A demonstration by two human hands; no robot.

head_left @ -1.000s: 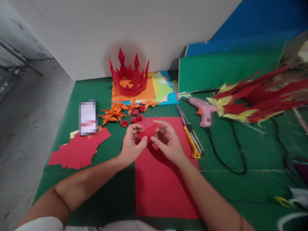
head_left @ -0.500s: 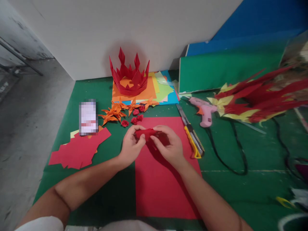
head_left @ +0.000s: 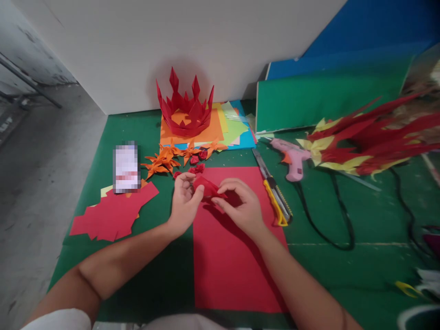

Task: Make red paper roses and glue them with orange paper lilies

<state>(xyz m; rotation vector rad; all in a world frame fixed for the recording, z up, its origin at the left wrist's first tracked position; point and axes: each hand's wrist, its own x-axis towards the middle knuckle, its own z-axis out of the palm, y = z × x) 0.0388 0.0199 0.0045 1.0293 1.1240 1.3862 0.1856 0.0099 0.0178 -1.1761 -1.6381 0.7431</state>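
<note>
Table point(head_left: 378, 211): green, spreading out below the grip on every side; a white panel point(head_left: 223, 36) stands upright beyond its far edge, gray floor point(head_left: 51, 146) lies off to the left.
Folded red paper point(head_left: 208, 185): between the two hands, above the far part of the red sheet.
Left hand point(head_left: 184, 199): grasping the left end of the folded piece, thumb on the near face.
Right hand point(head_left: 242, 201): pinching the right tip of it between thumb and forefinger.
Red sheet point(head_left: 237, 266): flat beneath the grip and reaching nearer the person.
Cutter point(head_left: 271, 188): yellow-handled, right of the grip, lying along the sheet's right edge.
Glue gun point(head_left: 295, 162): pink, farther right and beyond the grip.
Paper roses point(head_left: 196, 169): small, red, just past the left hand.
Orange flowers point(head_left: 163, 162): beyond the grip, mostly to the left.
Crown point(head_left: 187, 123): red, pointed, farther beyond the grip, on stacked colored paper point(head_left: 216, 130).
Cut red pieces point(head_left: 113, 213): left of the grip, beside a pixelated rectangle point(head_left: 126, 167).
Red-and-yellow paperwork point(head_left: 360, 137): far right of the grip.
</note>
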